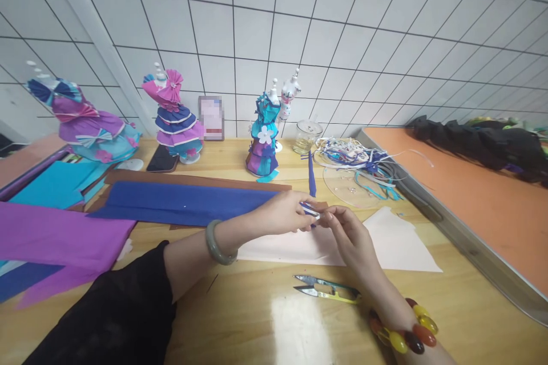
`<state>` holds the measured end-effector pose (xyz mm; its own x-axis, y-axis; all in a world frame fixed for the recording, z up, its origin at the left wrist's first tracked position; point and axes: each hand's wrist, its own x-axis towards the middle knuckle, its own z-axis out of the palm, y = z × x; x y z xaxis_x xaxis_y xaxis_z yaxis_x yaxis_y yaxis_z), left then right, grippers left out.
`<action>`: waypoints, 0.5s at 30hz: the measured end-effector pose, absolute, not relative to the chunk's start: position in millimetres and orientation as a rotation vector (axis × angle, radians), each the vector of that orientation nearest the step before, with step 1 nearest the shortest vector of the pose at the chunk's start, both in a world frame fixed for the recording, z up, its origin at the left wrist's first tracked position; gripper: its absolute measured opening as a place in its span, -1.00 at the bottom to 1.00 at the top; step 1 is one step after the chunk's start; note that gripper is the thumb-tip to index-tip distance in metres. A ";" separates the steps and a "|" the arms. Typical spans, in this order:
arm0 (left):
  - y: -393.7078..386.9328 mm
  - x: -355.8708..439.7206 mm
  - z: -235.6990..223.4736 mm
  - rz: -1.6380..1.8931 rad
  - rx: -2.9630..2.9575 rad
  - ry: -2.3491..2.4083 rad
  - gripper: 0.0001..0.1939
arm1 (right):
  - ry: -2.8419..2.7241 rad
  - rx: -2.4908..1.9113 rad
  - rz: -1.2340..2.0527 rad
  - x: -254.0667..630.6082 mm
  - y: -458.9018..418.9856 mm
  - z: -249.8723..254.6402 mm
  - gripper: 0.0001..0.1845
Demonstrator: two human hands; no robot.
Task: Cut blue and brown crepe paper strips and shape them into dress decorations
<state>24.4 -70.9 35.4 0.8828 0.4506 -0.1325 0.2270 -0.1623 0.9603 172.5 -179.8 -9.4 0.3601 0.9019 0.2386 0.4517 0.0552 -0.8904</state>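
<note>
Over the middle of the table, my left hand [285, 212] pinches a small folded blue-and-white strip [311, 211]. My right hand [351, 235] meets it from the right, thumb and forefinger closed on the strip's white end. A bit of brown material shows behind the fingertips, and what it belongs to is hidden. Beneath both hands lies a pale pink sheet [402, 239]. Yellow-handled thread snips [327, 290] rest on the wood below my right hand. A long blue sheet [184, 202] on brown material [141, 177] passes under my left forearm.
Small dress forms in ruffled dresses [94, 120] [177, 120] [264, 137] stand along the wall. A glass cup [307, 136] and a heap of ribbon scraps [349, 153] are at the back right. Purple cloth [64, 234] covers the left side. An orange surface [471, 199] borders the right.
</note>
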 end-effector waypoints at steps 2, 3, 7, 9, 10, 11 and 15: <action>-68.8 25.5 35.9 0.192 1.646 0.535 -0.50 | -1.292 -1.611 0.467 174.0 -179.9 -10.1 -0.80; -67.2 26.0 35.8 0.194 1.611 0.552 -0.50 | -1.307 -1.627 0.437 174.8 -180.1 -10.1 -0.81; -61.1 26.9 34.4 0.355 1.720 0.661 -0.60 | -1.380 -1.652 0.307 176.3 -181.7 -7.6 -0.82; -61.6 26.9 34.5 0.528 1.875 0.720 -0.68 | -1.432 -1.666 0.249 175.4 -182.8 -5.4 -0.82; -63.0 27.0 34.6 0.595 1.922 0.735 -0.70 | -1.460 -1.672 0.231 174.5 -183.3 -4.4 -0.82; -65.1 27.3 34.5 0.628 1.936 0.731 -0.71 | -1.487 -1.676 0.219 173.5 -183.8 -3.5 -0.82; -74.1 30.6 29.1 0.512 1.793 0.609 -0.66 | -1.571 -1.667 0.195 170.0 -185.0 -2.4 -0.83</action>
<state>30.6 -74.1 29.1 0.7726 0.6334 0.0426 0.1505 -0.2480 0.9570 170.0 -185.0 -2.4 0.2105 0.8885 0.4078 0.7620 0.1122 -0.6378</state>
